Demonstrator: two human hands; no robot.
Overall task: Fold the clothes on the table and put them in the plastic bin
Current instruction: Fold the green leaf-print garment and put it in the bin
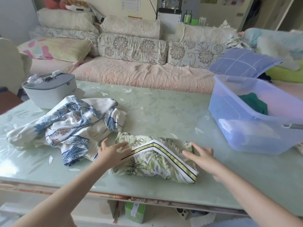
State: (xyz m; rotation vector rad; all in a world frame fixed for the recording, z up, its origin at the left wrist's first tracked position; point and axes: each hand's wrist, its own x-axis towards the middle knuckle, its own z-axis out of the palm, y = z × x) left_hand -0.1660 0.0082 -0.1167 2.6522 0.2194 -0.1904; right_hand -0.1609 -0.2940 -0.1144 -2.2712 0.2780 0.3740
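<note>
A folded green leaf-print garment (pixel 152 159) with a yellow-and-black stripe lies near the front edge of the table (pixel 160 112). My left hand (pixel 113 150) rests with straight fingers on its left end. My right hand (pixel 203 153) lies flat against its right end, fingers spread. A crumpled white garment with blue print (pixel 70 123) sits unfolded to the left. The clear blue plastic bin (pixel 252 126) stands at the table's right side, holding a green piece (pixel 255 102) and some pale folded cloth.
A grey lidded box (pixel 49 90) stands at the table's back left. Behind the table runs a sofa (pixel 131 69) with floral cushions and a blue checked pillow (pixel 242 63). A shelf under the table holds a green pack (pixel 135 212).
</note>
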